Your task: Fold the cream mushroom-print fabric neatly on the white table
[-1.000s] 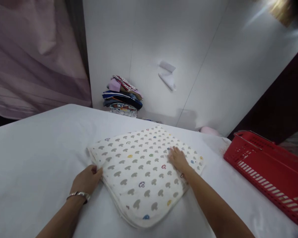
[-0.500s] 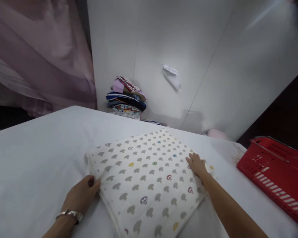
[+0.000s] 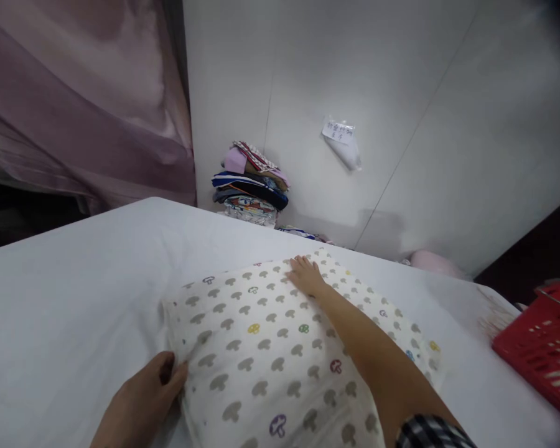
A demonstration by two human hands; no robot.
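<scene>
The left hand [image 3: 139, 399] pinches the cloth [image 3: 256, 348] by its edge, seemingly anchoring it under the spread right hand [image 3: 307, 277].

Below and around the grip we see a white-covered surface [image 3: 88, 280] with soft creases. Beyond the grip, just past the far edge, we find a stack of folded clothes [image 3: 249, 183], with blue, black and lilac layers. Behind it we have a white panelled wall [image 3: 392, 74]; farther right of the grip, a clear pouch [image 3: 348, 152] with a handwritten label [image 3: 338, 132] hangs there. Well to the grip's right we notice a red basket [image 3: 525, 339], cut off by our view; far left beyond, a pink curtain [image 3: 84, 93].
</scene>
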